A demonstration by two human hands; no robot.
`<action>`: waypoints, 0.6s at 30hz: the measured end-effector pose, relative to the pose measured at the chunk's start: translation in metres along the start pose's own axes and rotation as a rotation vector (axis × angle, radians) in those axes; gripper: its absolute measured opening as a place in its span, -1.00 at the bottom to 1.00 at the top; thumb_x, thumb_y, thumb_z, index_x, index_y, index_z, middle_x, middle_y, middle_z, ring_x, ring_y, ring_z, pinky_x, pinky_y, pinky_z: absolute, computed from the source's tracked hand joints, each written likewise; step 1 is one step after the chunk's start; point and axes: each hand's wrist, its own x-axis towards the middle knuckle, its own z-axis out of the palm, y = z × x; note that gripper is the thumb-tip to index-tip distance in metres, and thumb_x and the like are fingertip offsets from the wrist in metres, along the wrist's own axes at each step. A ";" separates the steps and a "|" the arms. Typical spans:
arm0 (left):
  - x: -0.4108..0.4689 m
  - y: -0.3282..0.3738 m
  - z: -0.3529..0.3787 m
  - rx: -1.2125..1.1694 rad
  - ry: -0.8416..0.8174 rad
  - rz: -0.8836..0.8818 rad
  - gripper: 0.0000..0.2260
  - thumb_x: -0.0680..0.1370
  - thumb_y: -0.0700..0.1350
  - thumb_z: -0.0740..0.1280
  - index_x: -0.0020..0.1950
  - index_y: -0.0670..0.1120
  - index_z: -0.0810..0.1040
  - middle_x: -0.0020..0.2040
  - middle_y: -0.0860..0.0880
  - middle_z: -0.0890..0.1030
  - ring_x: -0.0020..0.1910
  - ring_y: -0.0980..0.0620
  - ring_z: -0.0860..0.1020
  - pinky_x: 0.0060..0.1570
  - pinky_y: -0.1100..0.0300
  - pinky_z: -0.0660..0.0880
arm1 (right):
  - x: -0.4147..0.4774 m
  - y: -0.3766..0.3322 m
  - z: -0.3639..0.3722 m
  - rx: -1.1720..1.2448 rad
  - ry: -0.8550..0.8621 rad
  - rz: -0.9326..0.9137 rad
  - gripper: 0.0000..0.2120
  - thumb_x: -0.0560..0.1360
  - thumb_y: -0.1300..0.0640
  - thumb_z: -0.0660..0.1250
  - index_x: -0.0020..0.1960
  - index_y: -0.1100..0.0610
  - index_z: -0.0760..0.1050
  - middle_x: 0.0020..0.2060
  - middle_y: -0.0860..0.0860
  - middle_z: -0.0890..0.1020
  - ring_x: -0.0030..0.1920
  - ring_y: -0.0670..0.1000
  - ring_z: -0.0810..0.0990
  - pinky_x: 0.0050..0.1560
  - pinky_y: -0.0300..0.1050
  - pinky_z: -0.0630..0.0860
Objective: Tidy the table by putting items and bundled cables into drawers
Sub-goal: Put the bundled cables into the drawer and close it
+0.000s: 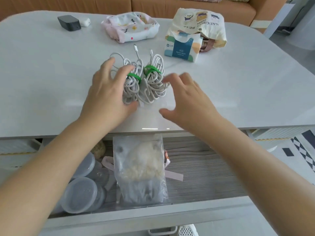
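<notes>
Two cable bundles, the left bundle (132,82) and the right bundle (155,80), each tied with a green strap (134,76), lay side by side in the middle of the table (51,82). Our left hand (109,97) curled open over the left one. Our right hand (189,99) hung open at 3 o'clock, holding nothing. We thought a loose loop could snag and drag the other bundle off. The open drawer (204,167) at 6 o'clock already held a plastic bag (141,169) and round tubs (80,195). At 1 o'clock sat a tissue pack (182,46).
</notes>
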 end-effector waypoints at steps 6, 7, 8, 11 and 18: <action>0.020 0.003 0.014 -0.160 -0.143 -0.071 -0.34 0.35 -0.05 0.53 0.40 0.05 0.36 0.43 -0.14 0.22 0.34 -0.15 0.36 0.28 0.12 0.30 | 0.049 0.004 0.023 0.171 -0.203 0.005 -0.22 0.31 0.00 0.46 0.44 -0.12 0.19 0.37 0.12 0.26 0.19 0.21 0.48 0.19 0.10 0.49; 0.019 0.004 0.015 -0.180 -0.118 -0.070 -0.38 0.33 -0.07 0.53 0.35 0.01 0.40 0.41 -0.13 0.25 0.31 -0.12 0.38 0.24 0.17 0.30 | 0.050 0.003 0.024 0.197 -0.193 -0.001 -0.27 0.30 0.02 0.47 0.40 -0.07 0.25 0.30 0.10 0.32 0.13 0.17 0.51 0.15 0.05 0.51; 0.016 0.005 0.015 -0.199 -0.100 -0.072 -0.41 0.32 -0.09 0.54 0.31 -0.01 0.44 0.40 -0.12 0.26 0.28 -0.10 0.40 0.21 0.22 0.30 | 0.047 0.003 0.023 0.209 -0.179 -0.010 -0.33 0.30 0.06 0.48 0.35 -0.02 0.30 0.24 0.09 0.35 0.08 0.14 0.52 0.11 -0.01 0.53; 0.002 0.009 0.015 -0.225 -0.068 -0.047 -0.44 0.31 -0.12 0.57 0.26 -0.04 0.48 0.39 -0.10 0.27 0.26 -0.05 0.42 0.15 0.36 0.23 | 0.031 0.003 0.018 0.207 -0.155 -0.045 -0.43 0.32 0.12 0.47 0.27 0.04 0.34 0.17 0.08 0.36 -0.02 0.08 0.53 0.05 -0.10 0.54; -0.039 0.024 0.018 -0.317 -0.019 0.044 -0.48 0.30 -0.13 0.58 0.23 -0.04 0.53 0.40 -0.07 0.30 0.11 0.31 0.30 0.03 0.67 0.15 | -0.019 0.009 0.010 0.277 -0.152 -0.068 -0.40 0.33 -0.01 0.51 0.29 0.03 0.35 0.24 0.04 0.34 0.07 -0.04 0.51 0.16 -0.34 0.42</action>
